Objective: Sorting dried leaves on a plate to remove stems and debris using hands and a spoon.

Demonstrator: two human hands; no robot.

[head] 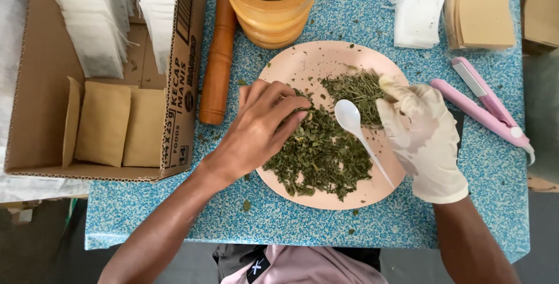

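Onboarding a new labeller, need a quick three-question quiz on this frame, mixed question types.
1. True or false: both hands wear gloves.
2. The white plastic spoon lies: A) in the cardboard box, B) on the pink plate, C) in the orange mortar.
3. Fill in: the bare left hand has its fingers in the dried green ____.

Key:
1. False: only the right hand wears a pale glove.
2. B: it rests on the pink plate, between the hands.
3. Leaves: the dried green leaves piled on the plate.
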